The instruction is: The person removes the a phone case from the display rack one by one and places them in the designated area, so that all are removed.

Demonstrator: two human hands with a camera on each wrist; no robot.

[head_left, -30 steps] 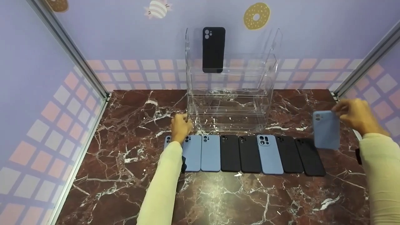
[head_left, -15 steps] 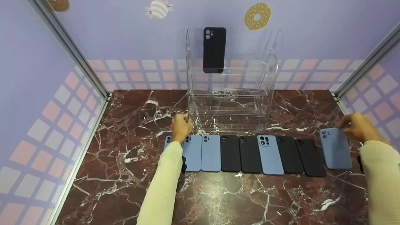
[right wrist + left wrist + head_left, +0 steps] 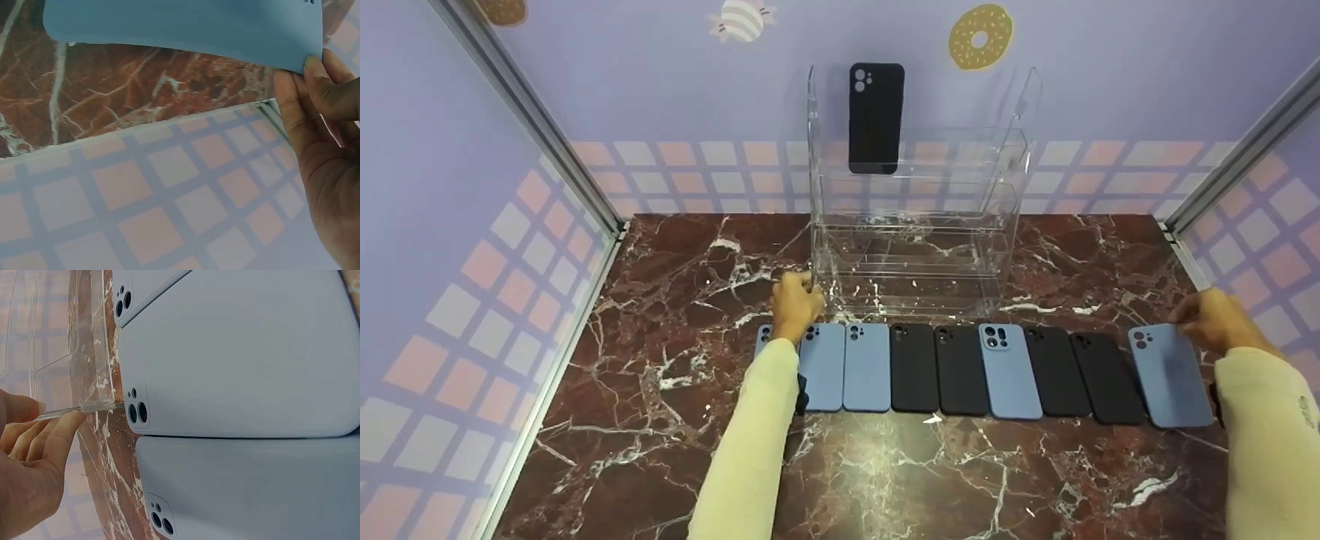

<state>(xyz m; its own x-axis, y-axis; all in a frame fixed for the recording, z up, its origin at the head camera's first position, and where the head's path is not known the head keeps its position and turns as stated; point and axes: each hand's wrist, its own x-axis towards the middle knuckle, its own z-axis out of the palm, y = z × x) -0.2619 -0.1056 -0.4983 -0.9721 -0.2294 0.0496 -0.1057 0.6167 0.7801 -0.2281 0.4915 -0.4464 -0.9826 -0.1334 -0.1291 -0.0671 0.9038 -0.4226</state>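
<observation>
My right hand [image 3: 1215, 321] pinches the upper right corner of a blue phone case [image 3: 1171, 379] at the right end of a row. In the right wrist view, thumb and fingers of the right hand [image 3: 323, 112] meet on that corner, which is tipped up from the marble top. With my left hand [image 3: 795, 306] I grip the left side panel of a clear acrylic stepped rack [image 3: 911, 266]; the left wrist view has the thumb above the panel's edge and the fingers of the left hand [image 3: 42, 450] below. High in the rack stands one black phone case [image 3: 875, 120].
Blue and black cases lie side by side in front of the rack, among them a blue case with a large camera cutout [image 3: 1011, 375] and a black case [image 3: 1106, 379] beside the held one. Patterned walls enclose the marble tabletop [image 3: 885, 480] at the back and both sides.
My right hand has moved down and slightly right, lowering the blue case from above the tabletop to the row's right end. The left hand has stayed on the rack.
</observation>
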